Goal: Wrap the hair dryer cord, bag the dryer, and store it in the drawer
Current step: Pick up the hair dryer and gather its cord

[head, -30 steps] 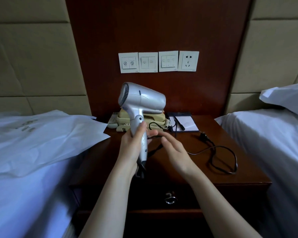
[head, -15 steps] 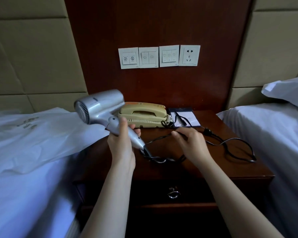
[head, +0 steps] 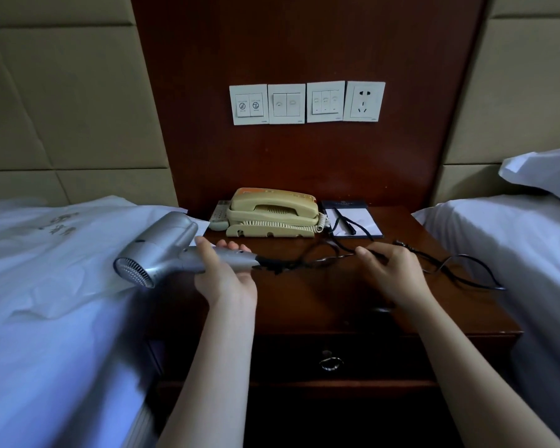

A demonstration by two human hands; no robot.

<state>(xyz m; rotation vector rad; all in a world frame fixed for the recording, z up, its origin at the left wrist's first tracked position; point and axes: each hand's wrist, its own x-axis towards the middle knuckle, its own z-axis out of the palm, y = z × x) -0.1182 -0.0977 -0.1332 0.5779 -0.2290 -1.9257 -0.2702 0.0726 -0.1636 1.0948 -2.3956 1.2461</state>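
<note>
The left hand [head: 227, 279] grips the silver plastic hair dryer [head: 162, 250] at 9 o'clock; the right hand [head: 395, 273] pinches its black cord [head: 304, 262] at 3 o'clock. Wrapping seems barely begun: the white printed bag [head: 62, 253] lies empty and the dark wooden drawer [head: 369, 354] is closed.

A dark wood panel [head: 304, 43] runs up the wall between padded beige panels [head: 62, 92], carrying a row of white switches [head: 286, 104] and a socket [head: 364, 101]. Below it, a dark nightstand [head: 320, 305] stands between two white-sheeted beds [head: 46, 350]. Light is dim.
</note>
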